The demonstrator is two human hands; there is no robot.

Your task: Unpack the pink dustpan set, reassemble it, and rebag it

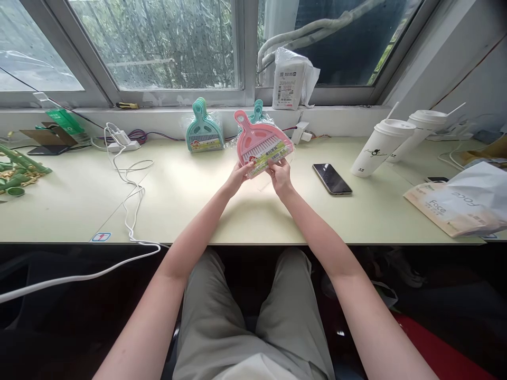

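Both my hands hold up a pink mini dustpan and brush set [259, 141] wrapped in clear plastic, above the pale desk [190, 206]. My left hand [238, 177] pinches its lower left edge. My right hand [279, 174] grips the lower right edge by the label. Behind it, a stack of teal dustpan sets [204, 129] leans against the window ledge, and another teal handle [258, 110] pokes out behind the pink one.
A black phone [331, 178] lies right of my hands. Two white lidded cups [382, 145] with straws stand further right, beside a plastic-wrapped package [459, 203]. A white charger cable [129, 179] trails off the left front edge. Green items [18, 171] lie at far left.
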